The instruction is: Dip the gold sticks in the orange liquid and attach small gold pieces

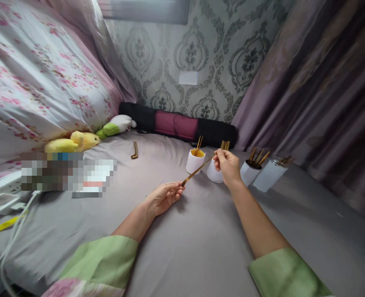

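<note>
A thin, brown wooden-looking stick (197,170) slants between my two hands, its lower end darker and slightly thicker. My left hand (168,197) pinches that lower end, palm partly turned up. Its upper end is in a pinch of my right hand (228,164), in front of a white cup (215,173) that holds several upright sticks. Just left of that stands another white cup (196,162) with a yellow inside and a few thin sticks. To the right are a white cup (248,174) of darker sticks and a tilted-looking, paper-wrapped jar (267,176) with more sticks.
Everything rests on a grey sheet (182,255). A small bent brass-coloured object (134,150) lies left of the cups. Plush toys (74,142) and a black-and-maroon roll (176,124) line the back. A power strip (3,185) and white cables (18,231) sit at left.
</note>
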